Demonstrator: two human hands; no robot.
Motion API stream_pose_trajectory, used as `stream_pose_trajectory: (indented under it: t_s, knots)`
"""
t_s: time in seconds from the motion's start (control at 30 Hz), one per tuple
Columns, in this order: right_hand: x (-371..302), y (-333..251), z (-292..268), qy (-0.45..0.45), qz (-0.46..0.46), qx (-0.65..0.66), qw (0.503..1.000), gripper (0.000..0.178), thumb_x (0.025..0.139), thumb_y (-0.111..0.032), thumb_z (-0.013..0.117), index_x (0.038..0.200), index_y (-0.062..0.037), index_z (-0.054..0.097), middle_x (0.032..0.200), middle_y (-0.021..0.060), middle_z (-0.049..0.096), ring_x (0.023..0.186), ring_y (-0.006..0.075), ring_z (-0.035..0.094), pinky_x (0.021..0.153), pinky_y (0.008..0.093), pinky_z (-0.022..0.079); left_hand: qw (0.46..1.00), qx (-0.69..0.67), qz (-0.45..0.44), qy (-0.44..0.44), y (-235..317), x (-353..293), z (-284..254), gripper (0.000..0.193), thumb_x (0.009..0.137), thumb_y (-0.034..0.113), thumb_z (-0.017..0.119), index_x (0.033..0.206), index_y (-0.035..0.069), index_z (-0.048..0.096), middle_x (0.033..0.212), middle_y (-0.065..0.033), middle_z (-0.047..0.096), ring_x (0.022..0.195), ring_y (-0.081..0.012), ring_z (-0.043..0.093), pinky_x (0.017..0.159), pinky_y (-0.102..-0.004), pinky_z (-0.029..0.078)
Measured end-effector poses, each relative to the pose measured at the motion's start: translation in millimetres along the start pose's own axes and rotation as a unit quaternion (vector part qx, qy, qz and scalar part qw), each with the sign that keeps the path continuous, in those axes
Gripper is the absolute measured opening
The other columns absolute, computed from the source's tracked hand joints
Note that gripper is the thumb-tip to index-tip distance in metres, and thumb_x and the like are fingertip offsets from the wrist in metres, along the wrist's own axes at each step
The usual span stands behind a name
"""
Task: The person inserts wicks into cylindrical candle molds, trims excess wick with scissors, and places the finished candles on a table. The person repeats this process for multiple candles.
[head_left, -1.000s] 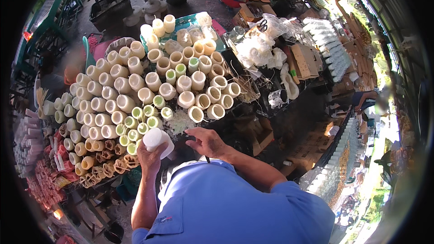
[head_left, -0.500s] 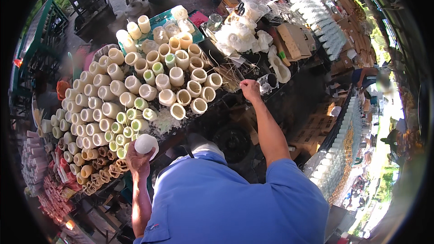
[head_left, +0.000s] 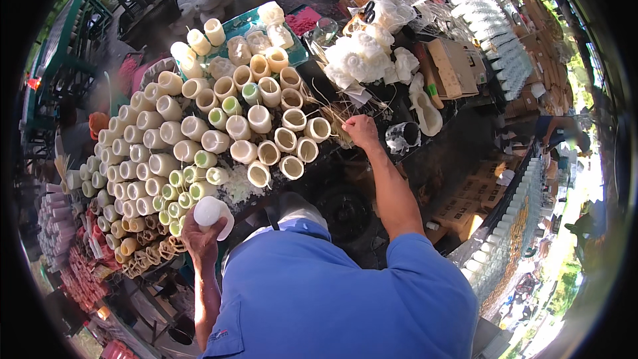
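My left hand (head_left: 199,236) is wrapped round a smooth white candle (head_left: 212,213), held at the near edge of the crowded table. Its pale round end faces up. My right hand (head_left: 361,131) is closed in a pinch beside a bundle of thin straw-coloured strands (head_left: 335,119) that look like wicks. Whatever sits between those fingertips is too small to make out. Left of the bundle stand many hollow cream candles (head_left: 285,139), some with wicks hanging over their rims. Several green-tinted candles (head_left: 205,159) are among them, nearest my left hand.
White wax flakes (head_left: 242,183) lie at the table's near edge. Past my right hand are a mottled black-and-white cup (head_left: 402,136), a long white mould-like piece (head_left: 425,108) and a cardboard box (head_left: 452,70). White ruffled wax pieces (head_left: 359,56) are heaped at the back.
The view has shifted slightly, so the table's things sit a little differently. My right hand has moved closer in to the strand bundle. My left hand keeps hold of the white candle.
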State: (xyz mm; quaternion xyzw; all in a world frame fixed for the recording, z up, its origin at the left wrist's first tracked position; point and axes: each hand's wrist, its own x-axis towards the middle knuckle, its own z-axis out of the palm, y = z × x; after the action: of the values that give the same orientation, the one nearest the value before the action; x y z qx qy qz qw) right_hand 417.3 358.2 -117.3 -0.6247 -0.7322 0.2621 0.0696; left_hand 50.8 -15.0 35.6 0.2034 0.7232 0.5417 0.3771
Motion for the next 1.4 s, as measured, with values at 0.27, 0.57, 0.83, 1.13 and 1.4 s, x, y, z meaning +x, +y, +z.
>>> stream_pose_trajectory:
  t_s: [0.27, 0.57, 0.83, 1.13, 1.4]
  knots:
    - [-12, 5, -26, -0.007, -0.011, -0.01, 1.0, 0.026, 0.084, -0.029, 0.079, 0.097, -0.0065, 0.083, 0.089, 0.0171, 0.078, 0.087, 0.034, 0.077, 0.084, 0.0415, 0.06, 1.0, -0.007, -0.013, -0.015, 1, 13, 8, 0.063, 0.076, 0.012, 0.092, 0.132, -0.001, 0.065, 0.114, -0.009, 0.075, 0.103, -0.0199, 0.072, 0.097, -0.0368, 0.057]
    - [42, 54, -54, 0.106, 0.063, -0.118, 0.985, 0.02, 0.092, -0.024, 0.076, 0.1, -0.0075, 0.082, 0.102, 0.0192, 0.078, 0.098, 0.0356, 0.076, 0.086, 0.0432, 0.061, 0.999, -0.002, -0.024, -0.027, 1, 24, 13, 0.064, 0.075, 0.007, 0.09, 0.133, -0.001, 0.064, 0.115, -0.0104, 0.075, 0.104, -0.0213, 0.072, 0.099, -0.0373, 0.057]
    - [66, 60, -48, 0.033, 0.164, -0.18, 0.969, 0.033, 0.089, -0.025, 0.075, 0.109, 0.0012, 0.077, 0.115, 0.0272, 0.075, 0.103, 0.0408, 0.076, 0.09, 0.0465, 0.063, 1.0, 0.002, -0.015, -0.022, 11, 26, 18, 0.064, 0.075, 0.007, 0.09, 0.133, -0.001, 0.065, 0.114, -0.0095, 0.075, 0.103, -0.0211, 0.072, 0.098, -0.0373, 0.057]
    - [25, 62, -135, 0.062, 0.141, -0.096, 0.983, 0.02, 0.084, -0.019, 0.066, 0.086, -0.0069, 0.083, 0.098, 0.0227, 0.078, 0.095, 0.0402, 0.076, 0.091, 0.0468, 0.06, 0.999, -0.03, -0.028, -0.035, 9, 28, 15, 0.059, 0.077, 0.004, 0.089, 0.131, 0.001, 0.066, 0.113, -0.0078, 0.075, 0.103, -0.0197, 0.072, 0.097, -0.0366, 0.057]
    - [52, 48, -91, 0.004, 0.075, -0.228, 0.971, 0.023, 0.09, -0.017, 0.069, 0.103, -0.0021, 0.081, 0.106, 0.0263, 0.077, 0.104, 0.0425, 0.076, 0.09, 0.0479, 0.063, 0.998, -0.001, -0.008, -0.07, 9, 37, 27, 0.063, 0.076, 0.008, 0.091, 0.133, 0.0, 0.064, 0.115, -0.0086, 0.075, 0.104, -0.0202, 0.072, 0.097, -0.0365, 0.057]
